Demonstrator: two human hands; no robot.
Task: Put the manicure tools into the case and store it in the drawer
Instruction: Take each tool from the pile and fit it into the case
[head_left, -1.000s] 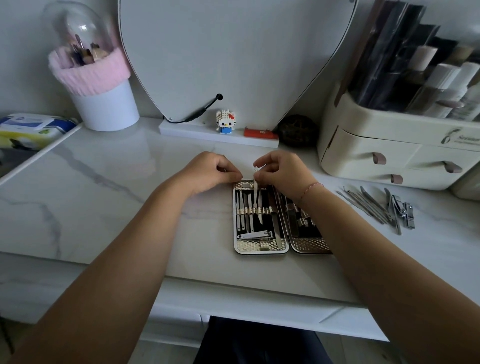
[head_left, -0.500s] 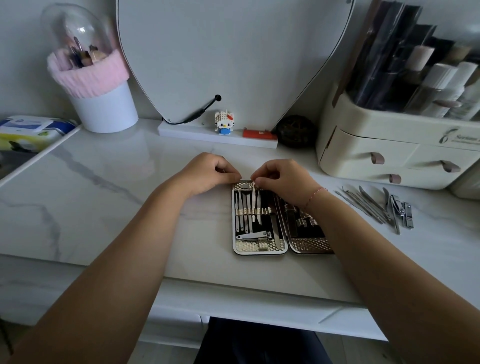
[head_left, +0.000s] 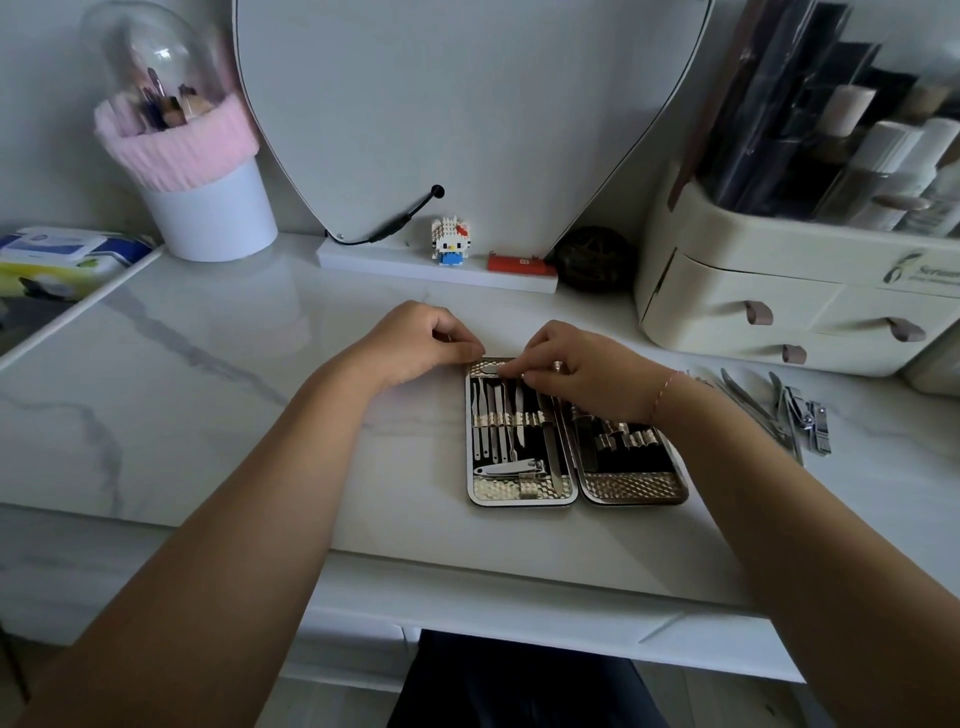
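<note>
Now the open case (head_left: 498, 489) lies flat on the marble surface (head_left: 234, 415), both halves facing up. Its left half holds a row of manicure tools (head_left: 491, 415) under an elastic band, with a nail clipper (head_left: 506, 469) below them. The left hand (head_left: 415, 345) sits at the case's far left corner, fingers curled, thumb and forefinger tips on the rim; whether they pinch it or only press, I cannot tell. The right hand (head_left: 582, 376) reaches over the left half's top edge, fingers curled, pinching the upper end of a slim tool (head_left: 520, 415) in the row. Loose tools (head_left: 779, 415) lie on the surface, right of the case.
</note>
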